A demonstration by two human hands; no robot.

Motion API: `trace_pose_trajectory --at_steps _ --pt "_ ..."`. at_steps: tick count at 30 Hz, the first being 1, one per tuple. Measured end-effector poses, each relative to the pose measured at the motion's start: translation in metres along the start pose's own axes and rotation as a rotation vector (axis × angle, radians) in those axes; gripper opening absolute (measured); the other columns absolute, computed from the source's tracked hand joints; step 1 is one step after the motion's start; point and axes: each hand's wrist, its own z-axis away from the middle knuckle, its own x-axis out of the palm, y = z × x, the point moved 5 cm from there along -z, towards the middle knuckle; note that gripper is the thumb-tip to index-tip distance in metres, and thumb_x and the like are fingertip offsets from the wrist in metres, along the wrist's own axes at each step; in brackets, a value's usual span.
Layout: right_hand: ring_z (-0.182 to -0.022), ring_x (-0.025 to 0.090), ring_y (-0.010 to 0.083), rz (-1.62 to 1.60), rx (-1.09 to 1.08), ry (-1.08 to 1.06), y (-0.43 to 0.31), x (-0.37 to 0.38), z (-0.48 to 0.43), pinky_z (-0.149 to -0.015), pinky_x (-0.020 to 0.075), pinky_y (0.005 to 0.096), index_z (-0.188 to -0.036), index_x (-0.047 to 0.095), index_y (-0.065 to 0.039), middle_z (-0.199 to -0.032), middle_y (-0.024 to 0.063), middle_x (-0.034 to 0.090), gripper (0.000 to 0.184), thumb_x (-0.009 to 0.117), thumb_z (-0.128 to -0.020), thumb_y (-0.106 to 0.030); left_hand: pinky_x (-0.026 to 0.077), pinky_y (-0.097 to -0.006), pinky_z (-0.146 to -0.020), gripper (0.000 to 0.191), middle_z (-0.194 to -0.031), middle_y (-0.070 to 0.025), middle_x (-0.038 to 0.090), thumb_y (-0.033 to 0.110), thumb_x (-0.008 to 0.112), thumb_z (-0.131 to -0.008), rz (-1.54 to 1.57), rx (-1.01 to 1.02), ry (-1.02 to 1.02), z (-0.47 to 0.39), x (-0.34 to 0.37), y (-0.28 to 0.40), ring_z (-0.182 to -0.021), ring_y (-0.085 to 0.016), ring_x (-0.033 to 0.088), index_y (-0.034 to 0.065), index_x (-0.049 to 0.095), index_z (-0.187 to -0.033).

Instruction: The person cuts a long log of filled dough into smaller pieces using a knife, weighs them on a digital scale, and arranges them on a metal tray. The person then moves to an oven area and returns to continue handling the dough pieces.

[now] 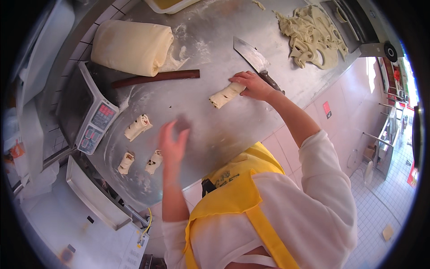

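My right hand (252, 85) is at the upper right end of a filled dough roll (225, 97), with fingers on one side and thumb on the other. The roll lies on the steel worktable (215, 127). Just beyond that hand rests a cleaver-like knife (252, 55), its dark handle (271, 81) partly behind my wrist. Blurred by motion, my left hand (173, 139) is above the table, fingers apart, with nothing visible in it. Left of it lie three shorter filled rolls: one (137, 127) farther back, two (126, 163) (154, 162) nearer the front edge.
A large folded dough slab (131, 47) sits at the back left, behind a dark red-brown rolling stick (156, 79). A digital scale (97, 124) stands at the left edge. Loose dough scraps (312, 37) are piled back right. A white tub (171, 7) shows at the top.
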Motion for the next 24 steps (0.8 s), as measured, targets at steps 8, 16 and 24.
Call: trace_pose_trajectory --at_steps 8,16,24 --pt "-0.101 0.054 0.0293 -0.172 0.001 0.216 0.007 0.008 0.012 -0.086 0.046 0.0378 -0.104 0.053 -0.009 -0.105 0.0068 0.057 0.04 0.073 -0.07 -0.006 0.042 -0.0386 -0.095 0.059 -0.117 -0.012 0.054 0.011 0.076 -0.072 -0.085 0.146 -0.208 -0.05 0.149 0.037 -0.114 -0.03 0.048 0.0067 0.052 -0.126" --pt "-0.099 0.057 0.0126 -1.285 0.195 -0.094 -0.045 -0.007 0.014 -0.086 0.0473 0.0277 -0.119 0.051 -0.005 -0.106 0.0057 0.06 0.043 0.07 -0.081 -0.004 0.051 -0.0305 -0.084 0.05 -0.109 -0.0057 0.057 -0.005 0.071 -0.074 0.798 -0.251 -0.335 -0.027 0.077 0.016 -0.099 -0.017 0.059 0.0079 0.058 -0.12" --pt "-0.094 0.059 0.0276 -0.368 -0.052 0.106 -0.091 0.069 -0.023 -0.086 0.0485 0.0342 -0.117 0.055 -0.009 -0.112 0.0077 0.058 0.048 0.074 -0.073 -0.007 0.051 -0.0284 -0.088 0.058 -0.129 -0.0079 0.047 -0.006 0.071 -0.075 0.329 -0.217 -0.153 0.032 0.046 -0.069 -0.106 -0.018 0.057 0.0074 0.053 -0.129"
